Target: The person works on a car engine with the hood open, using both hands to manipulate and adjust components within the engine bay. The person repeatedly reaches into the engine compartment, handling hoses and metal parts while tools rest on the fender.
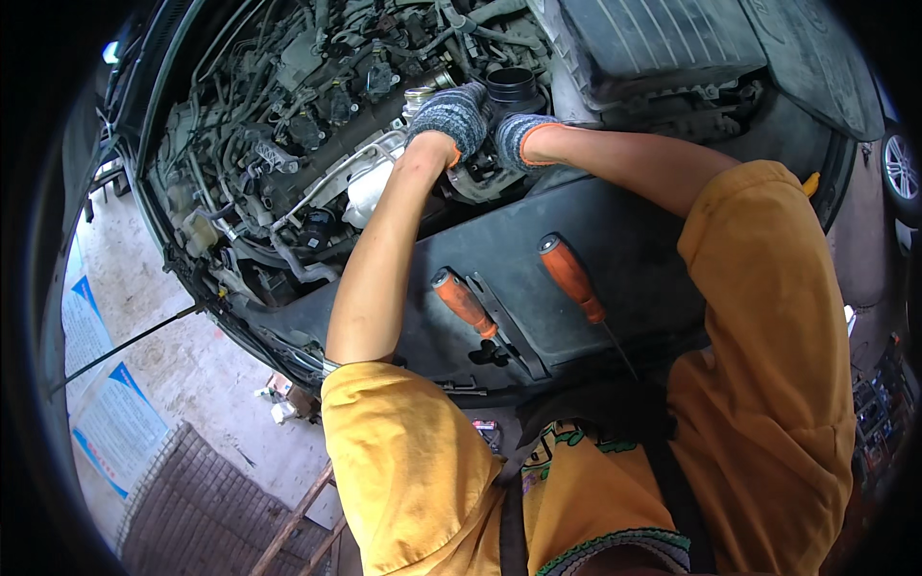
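Note:
Both my hands wear grey-and-dark knit gloves with orange cuffs and reach into the open engine bay. My left hand (pixel 449 121) is closed, knuckles up, beside a ribbed metal fitting (pixel 418 99); whatever lies in its fingers is hidden. Just to the right, my right hand (pixel 519 141) is curled low against the base of a black round air duct (pixel 512 88). Its fingertips are out of sight, and I cannot make out what they grip. Below my left hand sits a silvery metal housing (pixel 368 192).
Two orange-handled screwdrivers (pixel 570 274) (pixel 465 302) and a flat dark metal bar (pixel 506 326) lie on the black front panel (pixel 634 230). A large black plastic box (pixel 663 48) stands at the far right. A thin prop rod (pixel 125 350) slants out at the left.

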`<state>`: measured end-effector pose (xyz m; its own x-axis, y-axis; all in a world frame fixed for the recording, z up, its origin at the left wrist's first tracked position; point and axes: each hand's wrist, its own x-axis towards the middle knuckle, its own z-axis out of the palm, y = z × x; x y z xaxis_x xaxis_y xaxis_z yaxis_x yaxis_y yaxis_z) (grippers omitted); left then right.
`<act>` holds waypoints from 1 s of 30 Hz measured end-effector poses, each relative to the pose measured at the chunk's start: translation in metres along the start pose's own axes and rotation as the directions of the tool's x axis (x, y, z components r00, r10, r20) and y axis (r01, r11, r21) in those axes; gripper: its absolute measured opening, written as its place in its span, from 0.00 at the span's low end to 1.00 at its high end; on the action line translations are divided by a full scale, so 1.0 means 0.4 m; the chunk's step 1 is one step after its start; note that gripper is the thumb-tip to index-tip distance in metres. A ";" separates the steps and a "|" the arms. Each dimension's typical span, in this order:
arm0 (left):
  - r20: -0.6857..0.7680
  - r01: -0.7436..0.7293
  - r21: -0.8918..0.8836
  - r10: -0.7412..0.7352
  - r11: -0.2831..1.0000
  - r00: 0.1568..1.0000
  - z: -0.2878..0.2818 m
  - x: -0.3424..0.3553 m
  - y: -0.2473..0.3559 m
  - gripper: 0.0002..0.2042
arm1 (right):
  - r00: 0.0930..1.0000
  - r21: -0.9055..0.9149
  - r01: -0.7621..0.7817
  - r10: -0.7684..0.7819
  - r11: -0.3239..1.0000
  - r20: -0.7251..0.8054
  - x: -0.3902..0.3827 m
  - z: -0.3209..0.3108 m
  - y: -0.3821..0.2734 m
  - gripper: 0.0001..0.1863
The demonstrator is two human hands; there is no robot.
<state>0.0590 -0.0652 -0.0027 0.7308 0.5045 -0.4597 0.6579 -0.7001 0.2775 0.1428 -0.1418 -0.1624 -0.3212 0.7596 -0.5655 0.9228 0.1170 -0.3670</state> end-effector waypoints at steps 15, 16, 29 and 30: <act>0.079 0.025 0.067 -0.030 0.997 0.996 0.030 0.052 -0.008 0.15 | 0.998 0.145 0.058 -0.061 0.988 0.017 0.055 0.048 0.029 0.17; 0.067 0.022 0.080 -0.028 0.997 0.997 0.032 0.055 -0.009 0.14 | 0.999 0.168 0.035 -0.038 0.985 0.014 0.042 0.034 0.023 0.16; 0.156 0.035 0.191 -0.065 0.981 0.986 0.021 0.110 -0.027 0.13 | 0.936 0.431 -0.301 0.351 0.850 -0.038 -0.113 -0.077 -0.063 0.15; 0.165 0.033 0.214 -0.070 0.976 0.984 0.023 0.101 -0.029 0.13 | 0.936 0.420 -0.303 0.351 0.855 -0.038 -0.114 -0.077 -0.063 0.15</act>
<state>0.0792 -0.0414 -0.0323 0.6429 0.4617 -0.6112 0.6277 -0.7748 0.0750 0.1408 -0.1597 -0.1049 0.0311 0.7762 -0.6297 0.7971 -0.3993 -0.4529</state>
